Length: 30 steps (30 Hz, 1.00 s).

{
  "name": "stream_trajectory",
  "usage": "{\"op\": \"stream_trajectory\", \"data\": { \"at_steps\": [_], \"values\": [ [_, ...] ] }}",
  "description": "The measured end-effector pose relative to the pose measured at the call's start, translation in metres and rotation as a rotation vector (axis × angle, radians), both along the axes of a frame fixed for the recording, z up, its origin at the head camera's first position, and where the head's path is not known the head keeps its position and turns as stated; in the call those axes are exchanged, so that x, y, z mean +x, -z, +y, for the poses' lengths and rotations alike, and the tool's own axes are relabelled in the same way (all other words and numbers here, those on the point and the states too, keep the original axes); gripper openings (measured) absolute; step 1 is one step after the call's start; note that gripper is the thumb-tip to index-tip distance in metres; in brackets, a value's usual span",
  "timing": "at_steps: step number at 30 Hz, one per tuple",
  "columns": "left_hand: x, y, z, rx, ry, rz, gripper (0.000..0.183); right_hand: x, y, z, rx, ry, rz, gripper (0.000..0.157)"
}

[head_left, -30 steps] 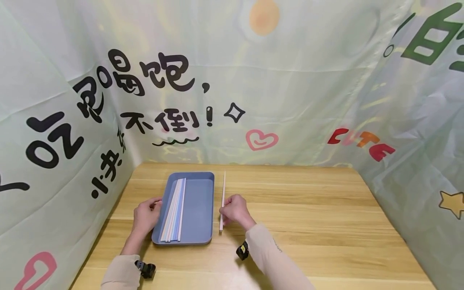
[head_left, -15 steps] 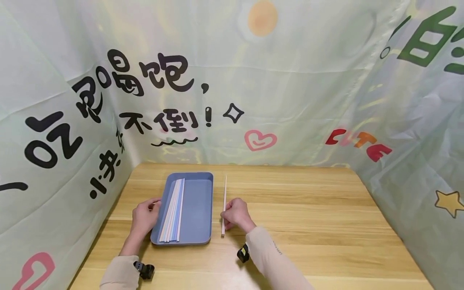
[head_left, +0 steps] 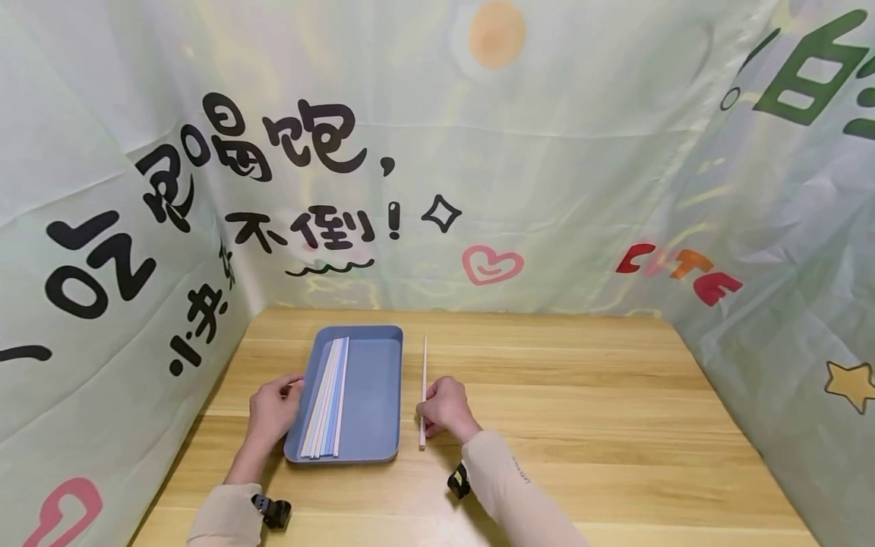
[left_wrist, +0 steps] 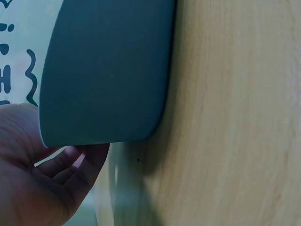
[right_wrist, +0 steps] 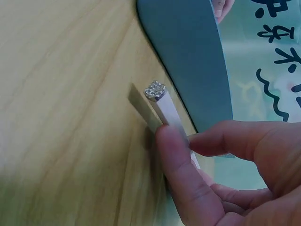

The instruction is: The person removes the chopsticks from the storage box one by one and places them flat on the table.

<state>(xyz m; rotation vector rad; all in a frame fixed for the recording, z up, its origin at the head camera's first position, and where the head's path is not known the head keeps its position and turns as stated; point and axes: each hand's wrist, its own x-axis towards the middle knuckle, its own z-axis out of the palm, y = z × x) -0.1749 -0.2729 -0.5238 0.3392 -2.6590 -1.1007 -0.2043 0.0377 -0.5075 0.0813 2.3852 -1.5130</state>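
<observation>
A blue-grey tray (head_left: 372,395) lies on the left part of the table in the head view. Several thin chopsticks (head_left: 328,399), white, pinkish and blue, are gathered along its left side. My left hand (head_left: 272,406) holds the tray's left rim, its fingertips at the outer wall (left_wrist: 108,94) in the left wrist view. Beside the tray's right edge, my right hand (head_left: 447,406) pinches a single pale chopstick (right_wrist: 168,112) between thumb and fingers. Its thick end has a silvery, patterned tip pointing toward me, and the thin end points away.
The wooden table (head_left: 581,410) extends to the right of the hands. Printed fabric (head_left: 567,190) hangs around its back and sides. A black wrist camera (head_left: 273,510) sits by the left sleeve and another camera (head_left: 459,480) by the right.
My right hand and its chopstick have shifted slightly toward me and a touch to the right. The left hand and the tray stay in place.
</observation>
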Motion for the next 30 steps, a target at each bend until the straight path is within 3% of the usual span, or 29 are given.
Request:
{"op": "stream_trajectory", "data": {
  "at_steps": [11,18,30],
  "values": [
    [0.0004,0.0035,-0.0004,-0.002,-0.003,0.004,0.028,0.004,0.002,-0.0043,0.067,0.002,0.065,0.028],
    [-0.0001,0.0027,-0.0003,-0.003,0.0,0.002,0.029,0.0024,0.0039,-0.0066,0.099,0.009,0.082,0.028],
    [-0.0029,0.0061,-0.001,-0.006,0.005,0.009,0.029,-0.0002,0.0007,-0.0074,0.144,0.015,0.056,0.029]
  ]
}}
